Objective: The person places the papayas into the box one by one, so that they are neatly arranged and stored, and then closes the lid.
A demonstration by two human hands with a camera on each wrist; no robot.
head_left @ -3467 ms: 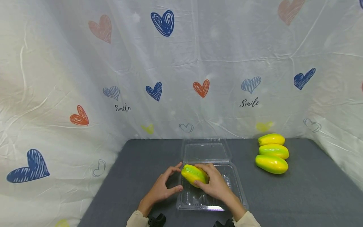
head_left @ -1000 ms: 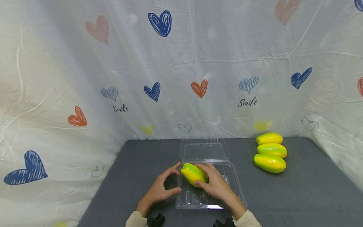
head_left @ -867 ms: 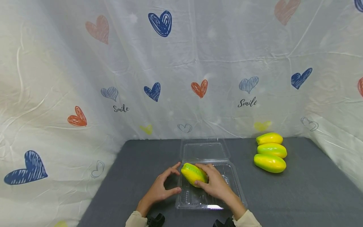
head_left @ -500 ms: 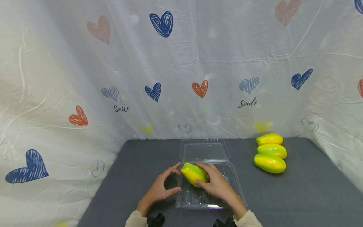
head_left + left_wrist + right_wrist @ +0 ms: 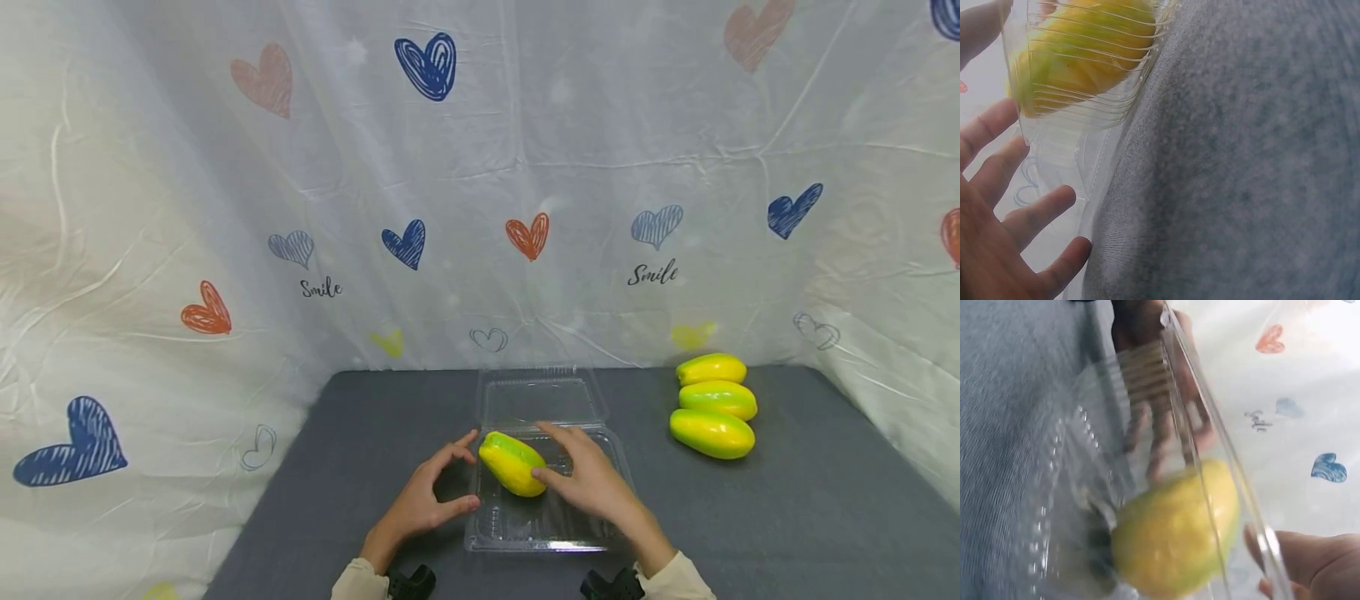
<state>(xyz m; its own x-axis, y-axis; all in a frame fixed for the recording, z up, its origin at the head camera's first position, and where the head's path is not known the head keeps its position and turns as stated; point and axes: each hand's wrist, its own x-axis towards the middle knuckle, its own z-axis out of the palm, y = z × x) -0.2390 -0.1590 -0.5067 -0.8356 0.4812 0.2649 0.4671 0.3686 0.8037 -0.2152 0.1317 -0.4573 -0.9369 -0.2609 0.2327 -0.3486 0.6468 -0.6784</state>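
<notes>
The fruit [image 5: 512, 465] lies diagonally, green end [image 5: 492, 443] pointing far-left, with left hand [image 5: 422, 498] and right hand [image 5: 595, 482] outspread.

A dark grey, cloth-covered table [image 5: 817, 500] supports a clear, rectangular plastic container [image 5: 543, 547], its hinged lid [image 5: 540, 402] open toward the far side. To the right, three glossy yellow-green oblong fruits [image 5: 717, 400] lie in a close row.

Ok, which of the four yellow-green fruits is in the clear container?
The fruit between the left hand and right hand: it alone is in the clear container; the other three fruits lie on the dark table, to the right.
</notes>
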